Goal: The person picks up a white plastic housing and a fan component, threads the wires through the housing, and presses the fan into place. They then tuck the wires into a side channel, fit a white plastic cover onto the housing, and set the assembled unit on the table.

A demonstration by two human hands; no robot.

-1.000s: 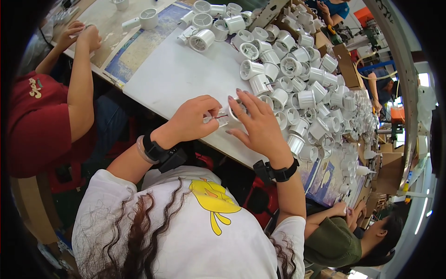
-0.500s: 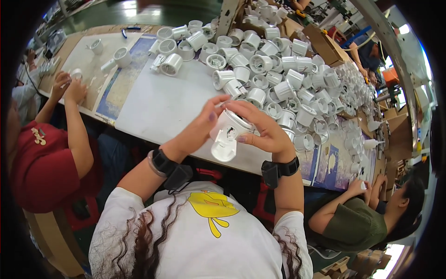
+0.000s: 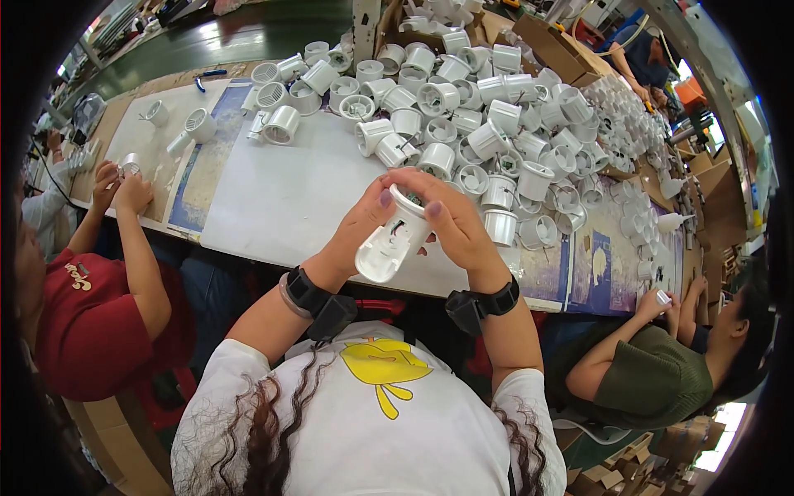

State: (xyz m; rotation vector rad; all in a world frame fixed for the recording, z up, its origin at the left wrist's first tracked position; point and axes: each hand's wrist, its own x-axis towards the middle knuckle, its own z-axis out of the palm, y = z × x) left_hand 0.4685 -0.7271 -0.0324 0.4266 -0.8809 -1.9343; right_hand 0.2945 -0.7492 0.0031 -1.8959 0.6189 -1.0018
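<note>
Between my two hands is a white plastic housing point(image 3: 382, 253), a round cup with a long rounded tongue pointing toward me. Its side has a cut-out with small dark wires, and a bit of green shows inside the rim. My left hand point(image 3: 361, 225) closes against its left side, the thumb near the rim. My right hand point(image 3: 456, 219) wraps over the top and right side, with the thumb at the rim. Some fingertips of both hands are hidden behind the housing. Beyond my hands lies a heap of similar white housings point(image 3: 438, 97).
A white sheet point(image 3: 265, 194) covers the worktop before me. Blue-handled pliers point(image 3: 199, 84) lie at the far left. A co-worker in red point(image 3: 107, 318) sits at my left, another in green point(image 3: 645, 380) at my right. An open cardboard box point(image 3: 550, 56) stands behind the heap.
The housing has turned so its tongue points more to the lower left. My right thumb has moved from its side up to the rim. The whole view has shifted slightly.
</note>
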